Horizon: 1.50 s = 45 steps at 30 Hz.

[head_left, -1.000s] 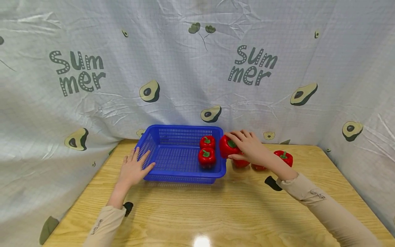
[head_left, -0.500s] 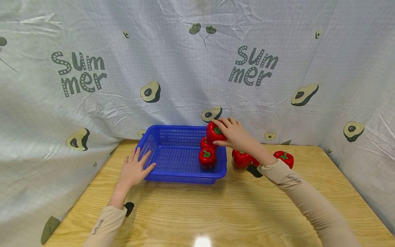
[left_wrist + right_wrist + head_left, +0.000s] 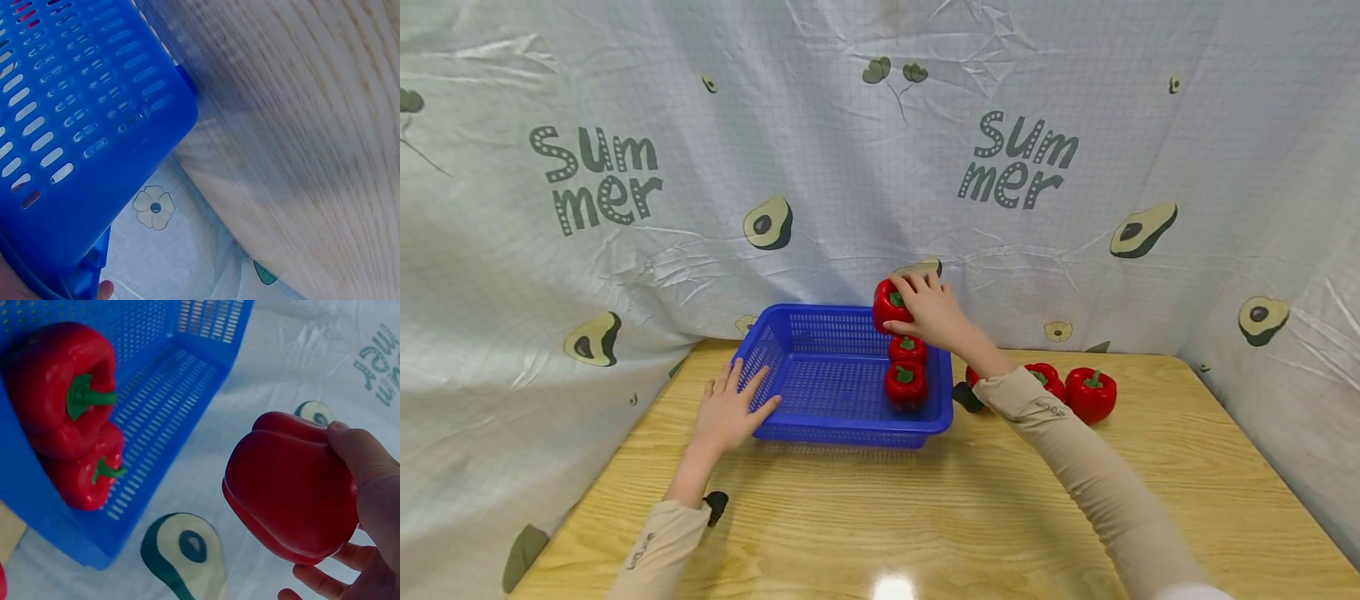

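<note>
My right hand (image 3: pixel 934 317) grips a red bell pepper (image 3: pixel 889 307) with a green stem, holding it up over the back right part of the blue plastic basket (image 3: pixel 850 424). In the right wrist view the held bell pepper (image 3: pixel 290 487) sits between thumb and fingers, apart from the basket wall. Two more red peppers stand in the basket along its right side, a front pepper (image 3: pixel 906 384) and a rear pepper (image 3: pixel 907 347). My left hand (image 3: pixel 727 410) rests on the basket's left rim with fingers spread. In the left wrist view the slotted basket side (image 3: pixel 75 119) hides most of that hand.
Right of the basket, more red peppers stand on the wooden table (image 3: pixel 850 517): a far-right pepper (image 3: pixel 1091 394), a middle pepper (image 3: pixel 1047 377), and another mostly behind the right forearm. A white printed cloth (image 3: pixel 850 167) hangs behind the table and along both sides.
My right hand has carried the bell pepper left from beside the basket's right rim to above its back right part, rising as it went. The left hand stays on the rim.
</note>
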Each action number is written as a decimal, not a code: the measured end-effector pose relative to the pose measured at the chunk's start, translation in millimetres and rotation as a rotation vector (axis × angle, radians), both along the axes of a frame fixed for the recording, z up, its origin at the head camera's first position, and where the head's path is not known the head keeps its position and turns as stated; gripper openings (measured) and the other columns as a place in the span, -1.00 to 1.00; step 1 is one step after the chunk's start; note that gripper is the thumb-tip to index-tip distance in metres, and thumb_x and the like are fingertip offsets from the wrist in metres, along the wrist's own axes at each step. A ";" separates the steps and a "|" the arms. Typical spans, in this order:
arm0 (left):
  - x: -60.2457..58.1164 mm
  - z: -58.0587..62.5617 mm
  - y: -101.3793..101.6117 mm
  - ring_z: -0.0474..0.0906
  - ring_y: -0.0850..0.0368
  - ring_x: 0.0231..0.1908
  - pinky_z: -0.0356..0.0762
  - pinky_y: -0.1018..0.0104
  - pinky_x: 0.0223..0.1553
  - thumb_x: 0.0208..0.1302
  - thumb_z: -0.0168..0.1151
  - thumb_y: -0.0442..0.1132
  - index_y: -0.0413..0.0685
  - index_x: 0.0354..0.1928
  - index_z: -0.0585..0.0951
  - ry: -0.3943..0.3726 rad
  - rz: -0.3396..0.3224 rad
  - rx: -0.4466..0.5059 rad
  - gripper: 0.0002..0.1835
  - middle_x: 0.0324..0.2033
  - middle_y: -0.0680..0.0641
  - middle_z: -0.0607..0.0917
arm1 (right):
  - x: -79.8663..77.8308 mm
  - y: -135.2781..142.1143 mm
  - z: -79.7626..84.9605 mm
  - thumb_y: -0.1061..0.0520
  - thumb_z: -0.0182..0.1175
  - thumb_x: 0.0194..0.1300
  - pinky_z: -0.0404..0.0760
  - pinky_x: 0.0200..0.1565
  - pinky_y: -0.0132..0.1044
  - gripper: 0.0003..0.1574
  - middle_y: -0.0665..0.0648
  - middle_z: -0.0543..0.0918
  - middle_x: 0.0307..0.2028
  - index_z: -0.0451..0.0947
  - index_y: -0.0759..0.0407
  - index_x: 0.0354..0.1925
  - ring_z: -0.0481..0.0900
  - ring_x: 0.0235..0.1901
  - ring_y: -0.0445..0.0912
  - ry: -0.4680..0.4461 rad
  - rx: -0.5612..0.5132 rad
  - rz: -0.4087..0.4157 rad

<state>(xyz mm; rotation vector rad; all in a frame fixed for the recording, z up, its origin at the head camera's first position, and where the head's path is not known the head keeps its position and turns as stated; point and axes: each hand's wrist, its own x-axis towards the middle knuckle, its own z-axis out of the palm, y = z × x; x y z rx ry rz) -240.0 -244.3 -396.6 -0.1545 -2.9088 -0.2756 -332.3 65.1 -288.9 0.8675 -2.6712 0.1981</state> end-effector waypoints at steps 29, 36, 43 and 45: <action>-0.1 1.2 2.2 -0.12 -0.36 0.31 -0.11 -0.29 0.22 0.23 -0.13 0.21 -0.04 0.31 0.20 -0.012 -0.001 -0.007 -0.30 0.30 -0.41 0.04 | -48.1 -65.3 -59.1 -0.25 0.09 0.15 0.15 0.17 0.23 -0.09 0.20 0.25 0.22 0.04 0.07 0.33 0.12 0.23 0.21 -0.173 0.021 -0.122; -1.0 -1.5 2.2 -0.12 -0.34 0.32 -0.11 -0.30 0.22 0.22 -0.09 0.18 -0.03 0.30 0.21 0.001 -0.003 -0.008 -0.32 0.30 -0.41 0.04 | -52.1 -71.3 -73.1 -0.29 0.11 0.11 0.20 0.14 0.18 -0.10 0.19 0.32 0.16 0.12 0.16 0.24 0.15 0.21 0.18 -0.160 0.036 -0.147; -0.6 -2.5 1.3 -0.09 -0.35 0.31 -0.07 -0.30 0.21 0.21 -0.04 0.14 -0.03 0.29 0.23 0.012 0.001 -0.009 -0.34 0.30 -0.41 0.06 | -55.5 -72.9 -83.4 -0.27 0.11 0.12 0.17 0.16 0.19 -0.13 0.20 0.31 0.18 0.15 0.16 0.24 0.14 0.23 0.17 -0.198 0.073 -0.169; -0.6 -2.8 0.6 -0.09 -0.35 0.31 -0.07 -0.30 0.21 0.21 -0.04 0.14 -0.03 0.29 0.24 0.016 0.001 -0.011 -0.34 0.30 -0.41 0.07 | -55.5 -72.9 -85.3 -0.27 0.11 0.11 0.18 0.16 0.19 -0.14 0.21 0.32 0.18 0.17 0.16 0.23 0.16 0.22 0.16 -0.201 0.077 -0.170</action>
